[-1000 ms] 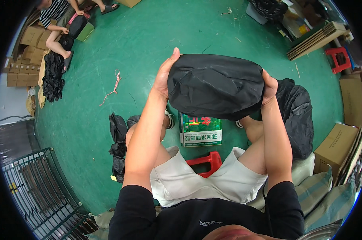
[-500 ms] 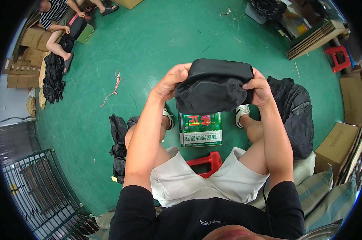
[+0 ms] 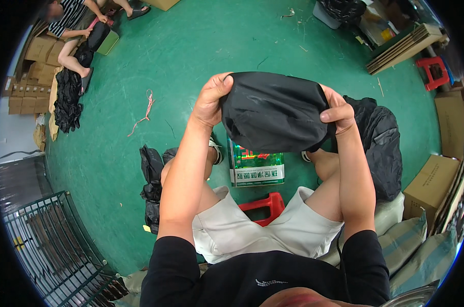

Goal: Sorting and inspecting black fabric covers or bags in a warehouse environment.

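Note:
Between my two hands I hold a soft black fabric piece (image 3: 275,111), rounded and baggy like a cover or pouch, above a green metal can (image 3: 257,174) on the floor. My left hand (image 3: 212,100) grips its left end, thumb on top. At the right end my right hand (image 3: 340,115) pinches the edge, with the thumb on the near side and the other fingers partly hidden behind the fabric. The fabric covers the far part of the can. A red plastic stool (image 3: 276,207) shows between my thighs.
Black fabric lies heaped to my right (image 3: 380,148) and in a smaller pile to my left (image 3: 151,174). Cardboard boxes (image 3: 430,184) and woven sacks (image 3: 408,240) stand at the right. A dark metal rack (image 3: 53,240) is lower left. Far left sits another person (image 3: 78,30) holding black fabric.
The black fabric has been turned and pulled wider, so a smoother, broader face shows and it hangs lower over the can. My right hand has moved slightly outward to the right.

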Tool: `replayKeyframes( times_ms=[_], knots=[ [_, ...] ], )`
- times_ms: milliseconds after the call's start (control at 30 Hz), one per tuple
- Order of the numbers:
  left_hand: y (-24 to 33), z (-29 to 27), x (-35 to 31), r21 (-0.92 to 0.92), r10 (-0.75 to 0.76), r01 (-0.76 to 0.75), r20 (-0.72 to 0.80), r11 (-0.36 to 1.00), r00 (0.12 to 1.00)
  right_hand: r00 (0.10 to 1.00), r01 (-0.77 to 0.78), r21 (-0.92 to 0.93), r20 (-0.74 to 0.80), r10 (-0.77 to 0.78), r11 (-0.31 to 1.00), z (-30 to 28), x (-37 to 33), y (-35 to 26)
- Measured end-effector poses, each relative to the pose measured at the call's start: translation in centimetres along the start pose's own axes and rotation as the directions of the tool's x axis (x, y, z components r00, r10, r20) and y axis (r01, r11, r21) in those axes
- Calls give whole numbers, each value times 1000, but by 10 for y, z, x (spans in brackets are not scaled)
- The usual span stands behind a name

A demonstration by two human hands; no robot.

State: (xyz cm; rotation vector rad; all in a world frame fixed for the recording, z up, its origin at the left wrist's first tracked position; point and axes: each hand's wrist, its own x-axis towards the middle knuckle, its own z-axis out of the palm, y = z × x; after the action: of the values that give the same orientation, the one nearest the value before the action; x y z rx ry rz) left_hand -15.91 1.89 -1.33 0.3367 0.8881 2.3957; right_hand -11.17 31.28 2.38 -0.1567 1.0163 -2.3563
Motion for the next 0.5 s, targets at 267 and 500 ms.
replayKeyframes(
  times_ms=[267,500],
  knots=[
    [2,-2,-3,30,12,-10,-35,999,999,936,-247,-351,-328,128,903,-33,16,11],
    [2,-4,0,44,34,-29,-106,999,994,901,-144,-527,-420,-110,837,-56,15,11]
  ],
)
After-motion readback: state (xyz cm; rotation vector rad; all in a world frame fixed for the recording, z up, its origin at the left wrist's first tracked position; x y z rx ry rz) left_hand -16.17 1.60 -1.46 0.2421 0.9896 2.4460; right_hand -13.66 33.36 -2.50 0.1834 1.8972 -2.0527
